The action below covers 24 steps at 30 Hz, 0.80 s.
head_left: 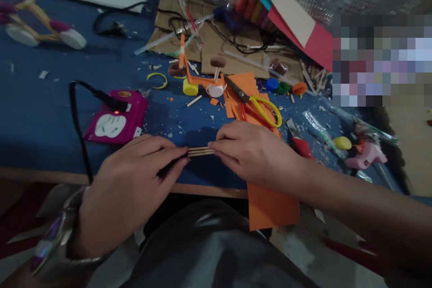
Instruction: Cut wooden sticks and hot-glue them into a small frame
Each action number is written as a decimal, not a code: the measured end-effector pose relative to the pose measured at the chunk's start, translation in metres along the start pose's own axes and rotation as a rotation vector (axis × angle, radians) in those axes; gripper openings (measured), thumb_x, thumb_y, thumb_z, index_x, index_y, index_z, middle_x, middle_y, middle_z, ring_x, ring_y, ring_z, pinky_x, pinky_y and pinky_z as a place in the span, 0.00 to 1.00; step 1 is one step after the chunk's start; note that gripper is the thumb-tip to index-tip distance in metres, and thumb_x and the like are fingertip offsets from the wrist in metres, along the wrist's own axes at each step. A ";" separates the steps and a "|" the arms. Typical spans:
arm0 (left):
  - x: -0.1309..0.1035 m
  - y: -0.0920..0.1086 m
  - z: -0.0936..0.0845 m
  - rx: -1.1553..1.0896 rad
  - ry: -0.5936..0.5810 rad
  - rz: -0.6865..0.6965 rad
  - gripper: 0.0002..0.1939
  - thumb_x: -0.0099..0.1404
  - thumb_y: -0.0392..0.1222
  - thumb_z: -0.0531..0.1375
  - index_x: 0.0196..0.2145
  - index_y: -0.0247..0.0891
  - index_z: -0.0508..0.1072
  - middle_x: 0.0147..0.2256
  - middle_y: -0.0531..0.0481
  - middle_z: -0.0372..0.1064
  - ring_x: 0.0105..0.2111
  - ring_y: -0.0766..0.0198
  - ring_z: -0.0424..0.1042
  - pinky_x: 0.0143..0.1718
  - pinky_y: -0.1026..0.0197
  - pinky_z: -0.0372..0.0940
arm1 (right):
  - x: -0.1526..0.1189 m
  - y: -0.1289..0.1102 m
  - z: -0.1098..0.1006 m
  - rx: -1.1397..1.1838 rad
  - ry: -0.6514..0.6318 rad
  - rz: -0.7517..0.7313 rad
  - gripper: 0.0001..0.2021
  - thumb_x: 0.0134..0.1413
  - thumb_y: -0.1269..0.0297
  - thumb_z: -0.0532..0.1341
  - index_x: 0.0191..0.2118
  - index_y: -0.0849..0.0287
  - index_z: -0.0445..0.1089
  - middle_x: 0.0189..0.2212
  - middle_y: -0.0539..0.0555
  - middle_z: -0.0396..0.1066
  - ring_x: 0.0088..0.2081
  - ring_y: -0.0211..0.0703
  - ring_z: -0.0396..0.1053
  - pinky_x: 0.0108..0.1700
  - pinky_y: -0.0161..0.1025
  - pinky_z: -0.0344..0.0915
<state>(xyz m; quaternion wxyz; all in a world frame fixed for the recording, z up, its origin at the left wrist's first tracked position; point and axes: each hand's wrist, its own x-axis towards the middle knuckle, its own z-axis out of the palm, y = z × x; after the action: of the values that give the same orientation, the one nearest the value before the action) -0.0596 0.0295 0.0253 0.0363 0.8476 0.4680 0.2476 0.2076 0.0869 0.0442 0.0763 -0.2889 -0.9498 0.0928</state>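
Note:
Several thin wooden sticks lie side by side in a small bundle near the table's front edge. My left hand pinches their left end between thumb and fingers. At the right end, the fingertips of my right hand are closed on the same bundle. Just beyond the right hand are yellow-handled scissors, lying on orange paper sheets. A purple box with a lit red light and a black cable plugged in sits beyond my left hand.
Behind the hands stands a small orange paper model with a yellow cap. A red-handled cutter and a pink glue gun lie to the right. Flattened cardboard is at the back, a stick bike model at left.

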 end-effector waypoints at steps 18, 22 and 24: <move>0.002 0.001 0.003 -0.033 0.015 -0.031 0.17 0.83 0.42 0.58 0.40 0.41 0.85 0.41 0.46 0.83 0.38 0.55 0.83 0.43 0.52 0.78 | 0.004 -0.002 0.003 0.054 -0.038 0.022 0.13 0.79 0.69 0.60 0.50 0.61 0.84 0.45 0.60 0.82 0.46 0.52 0.77 0.45 0.47 0.71; 0.002 0.001 0.003 -0.027 0.019 -0.039 0.16 0.83 0.42 0.58 0.41 0.41 0.86 0.42 0.46 0.83 0.39 0.55 0.83 0.44 0.51 0.79 | 0.002 0.000 0.002 0.091 -0.007 0.029 0.13 0.80 0.67 0.59 0.48 0.62 0.83 0.45 0.61 0.82 0.45 0.51 0.76 0.47 0.47 0.71; 0.002 0.001 0.003 -0.030 0.018 -0.035 0.16 0.83 0.42 0.59 0.42 0.41 0.86 0.41 0.46 0.83 0.39 0.55 0.83 0.45 0.52 0.79 | 0.000 0.000 0.000 0.081 -0.003 0.026 0.12 0.79 0.67 0.60 0.46 0.62 0.82 0.43 0.60 0.82 0.44 0.51 0.76 0.46 0.47 0.70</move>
<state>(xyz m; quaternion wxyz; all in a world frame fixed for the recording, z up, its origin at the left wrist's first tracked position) -0.0566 0.0314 0.0233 0.0492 0.8364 0.4791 0.2618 0.2075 0.0873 0.0438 0.0851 -0.2979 -0.9415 0.1328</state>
